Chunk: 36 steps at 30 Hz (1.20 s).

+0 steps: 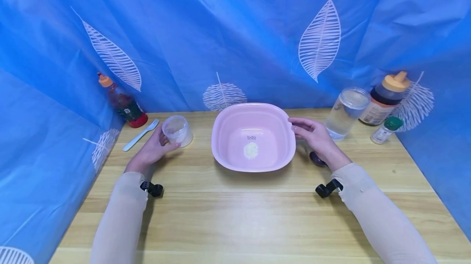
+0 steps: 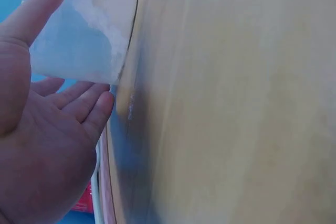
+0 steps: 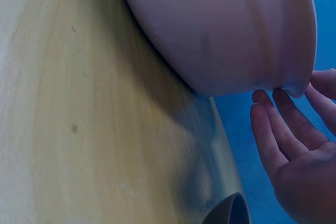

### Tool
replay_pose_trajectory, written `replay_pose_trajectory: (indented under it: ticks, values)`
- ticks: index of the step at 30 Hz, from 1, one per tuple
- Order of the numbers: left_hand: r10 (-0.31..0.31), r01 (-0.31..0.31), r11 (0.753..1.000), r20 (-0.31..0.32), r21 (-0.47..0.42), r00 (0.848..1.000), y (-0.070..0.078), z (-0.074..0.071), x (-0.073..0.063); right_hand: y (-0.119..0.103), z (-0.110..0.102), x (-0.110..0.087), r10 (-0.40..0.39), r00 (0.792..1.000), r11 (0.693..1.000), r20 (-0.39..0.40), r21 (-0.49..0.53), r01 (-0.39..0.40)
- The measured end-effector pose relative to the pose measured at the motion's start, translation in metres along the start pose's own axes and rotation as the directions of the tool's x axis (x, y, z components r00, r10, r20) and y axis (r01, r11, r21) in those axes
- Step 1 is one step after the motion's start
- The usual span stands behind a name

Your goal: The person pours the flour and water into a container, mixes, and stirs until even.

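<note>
Remotely, I hold the clear plastic tub [image 1: 178,131] left of the pink "bdo" basin [image 1: 254,120], my left hand [image 1: 152,149] curled round it; my right hand [image 1: 312,133] pinches the basin's rim, presumably to steady the white powder [image 1: 251,150] inside.

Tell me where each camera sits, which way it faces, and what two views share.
Head: worn on the person's head, facing forward and down over the table and pink basin; left hand, right hand and both sleeves show.
Left wrist: on that wrist, looking at the clear tub; the left palm, thumb and fingers show.
Right wrist: on that wrist, looking at the basin's outer side; the right hand shows partly.
Shared: head and right wrist both show the right hand at the basin's rim.
</note>
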<state>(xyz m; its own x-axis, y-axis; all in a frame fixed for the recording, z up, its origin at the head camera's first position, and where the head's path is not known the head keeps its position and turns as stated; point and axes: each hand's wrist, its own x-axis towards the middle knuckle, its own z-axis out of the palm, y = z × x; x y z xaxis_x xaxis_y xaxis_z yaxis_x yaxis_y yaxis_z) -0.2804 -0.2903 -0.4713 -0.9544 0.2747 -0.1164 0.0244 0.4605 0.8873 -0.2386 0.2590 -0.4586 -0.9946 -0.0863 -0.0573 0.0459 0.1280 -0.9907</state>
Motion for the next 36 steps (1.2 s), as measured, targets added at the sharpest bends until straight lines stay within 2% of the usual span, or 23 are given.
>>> replay_pose_trajectory:
  ticks: [7,17,25,28,32,36]
  values:
    - [-0.09,0.09,0.996,-0.028,0.016,0.996,0.003,-0.003,-0.018,-0.002,0.001,-0.001,-0.001,1.0,0.999,0.0,-0.036,0.001]
    - [-0.106,0.112,0.989,-0.064,0.095,0.992,0.008,-0.009,-0.042,-0.005,0.002,-0.001,0.024,1.0,0.997,0.0,-0.077,-0.024]
    - [-0.131,0.143,0.98,-0.091,0.142,0.987,0.003,-0.007,-0.052,-0.007,0.003,-0.001,0.015,1.0,0.998,0.009,-0.064,-0.015]
    - [-0.121,0.134,0.979,-0.094,0.154,0.988,0.004,-0.005,-0.056,-0.007,0.002,0.0,0.011,1.0,0.998,0.011,-0.062,-0.01]
    - [-0.076,0.088,0.981,-0.079,0.17,0.994,0.004,0.0,-0.059,-0.007,0.001,-0.001,0.011,1.0,0.997,0.007,-0.071,-0.01]
    - [-0.02,0.025,0.988,-0.033,0.154,0.999,0.007,0.006,-0.059,-0.008,0.001,-0.001,0.0,1.0,0.997,0.003,-0.075,0.0]
